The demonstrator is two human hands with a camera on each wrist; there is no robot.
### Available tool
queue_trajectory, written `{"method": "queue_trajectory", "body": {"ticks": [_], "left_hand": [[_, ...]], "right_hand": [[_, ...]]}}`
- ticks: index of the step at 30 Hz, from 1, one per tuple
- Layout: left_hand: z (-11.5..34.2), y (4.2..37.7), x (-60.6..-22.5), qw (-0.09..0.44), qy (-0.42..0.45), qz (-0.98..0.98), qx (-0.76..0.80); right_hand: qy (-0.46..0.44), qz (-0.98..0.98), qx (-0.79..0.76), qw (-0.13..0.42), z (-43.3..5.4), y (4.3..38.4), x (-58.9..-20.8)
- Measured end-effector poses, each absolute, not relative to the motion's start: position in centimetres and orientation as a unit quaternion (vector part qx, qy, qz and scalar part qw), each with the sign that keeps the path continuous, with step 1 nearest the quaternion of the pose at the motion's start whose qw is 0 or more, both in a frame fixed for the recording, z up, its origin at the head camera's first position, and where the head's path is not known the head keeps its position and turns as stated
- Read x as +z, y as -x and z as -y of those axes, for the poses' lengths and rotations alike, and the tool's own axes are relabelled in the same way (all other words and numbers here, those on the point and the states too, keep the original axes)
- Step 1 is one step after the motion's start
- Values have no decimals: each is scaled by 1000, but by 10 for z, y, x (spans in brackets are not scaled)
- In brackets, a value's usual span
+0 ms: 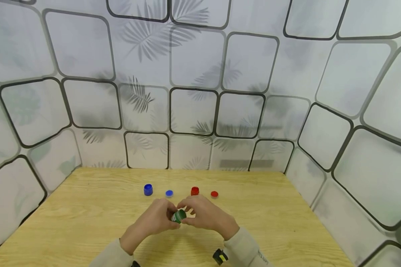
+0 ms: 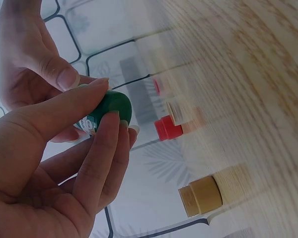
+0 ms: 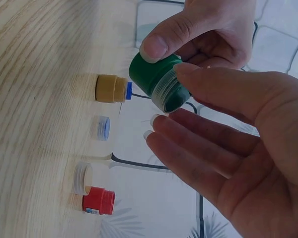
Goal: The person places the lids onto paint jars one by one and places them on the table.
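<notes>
My left hand (image 1: pixel 155 217) grips a small green paint jar (image 3: pixel 151 72) around its body, thumb on one side and fingers on the other. The jar is tilted above the table, its ridged clear lid (image 3: pixel 166 91) facing the right hand. My right hand (image 1: pixel 208 215) is around the lid end; its thumb is at the lid's rim, and its long fingers are extended and spread below it. In the left wrist view the jar's green base (image 2: pixel 118 105) shows beyond the left fingertips, and the right hand partly hides behind the left.
Behind the hands stand an uncapped blue jar (image 1: pixel 148 190) and red jar (image 1: pixel 195 190). A blue lid (image 1: pixel 169 193) and a red lid (image 1: pixel 214 194) lie beside them. A tan jar (image 3: pixel 109 89) and a clear lid (image 3: pixel 83 178) show in the wrist views, hidden in the head view.
</notes>
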State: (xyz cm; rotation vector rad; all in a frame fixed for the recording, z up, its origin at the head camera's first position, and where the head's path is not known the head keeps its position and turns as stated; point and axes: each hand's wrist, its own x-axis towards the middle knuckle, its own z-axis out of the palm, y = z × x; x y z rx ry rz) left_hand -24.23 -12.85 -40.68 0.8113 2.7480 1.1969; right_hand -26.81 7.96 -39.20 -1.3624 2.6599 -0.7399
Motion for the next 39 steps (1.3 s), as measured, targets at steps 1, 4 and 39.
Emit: {"method": "queue_trajectory", "body": {"ticks": [1, 4, 39], "left_hand": [[129, 242, -407, 18, -261, -885, 385], [129, 242, -409, 19, -261, -886, 384], [128, 245, -406, 17, -262, -886, 382]], "right_hand": [[443, -863, -241, 28, -80, 268, -392], [448, -860, -242, 18, -80, 266, -392], [460, -852, -251, 17, -81, 271, -391]]}}
